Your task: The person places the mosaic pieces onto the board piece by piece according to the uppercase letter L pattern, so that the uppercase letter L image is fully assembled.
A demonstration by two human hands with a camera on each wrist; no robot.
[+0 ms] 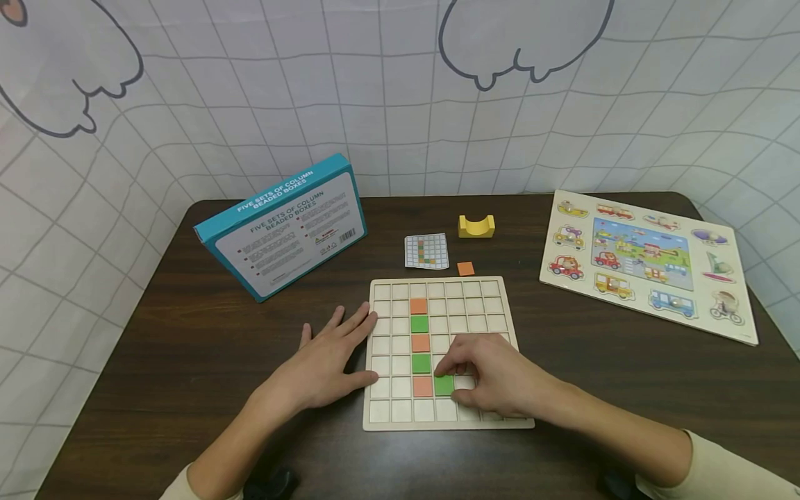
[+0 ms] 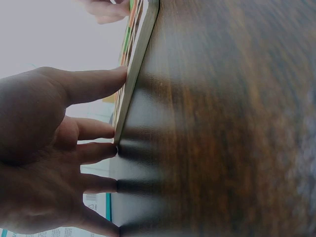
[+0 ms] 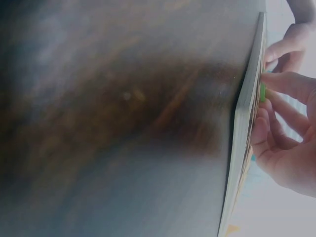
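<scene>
A pale wooden grid board (image 1: 384, 413) lies on the table. In one column, orange tiles (image 1: 418, 306) alternate with green tiles (image 1: 419, 323). My right hand (image 1: 500, 378) pinches another green tile (image 1: 444, 385) between thumb and fingers, just right of the column's lowest orange tile. The right wrist view shows that green tile (image 3: 262, 92) edge-on between the fingertips. With fingers spread, my left hand (image 1: 331, 361) rests at the board's left edge; its thumb touches the rim (image 2: 143, 49) in the left wrist view.
Behind the board lie a small printed grid card (image 1: 427, 251), a loose orange tile (image 1: 465, 269) and a yellow block with a curved hollow (image 1: 476, 228). A teal-and-white box (image 1: 294, 229) stands at the back left. A picture peg puzzle (image 1: 637, 278) lies on the right.
</scene>
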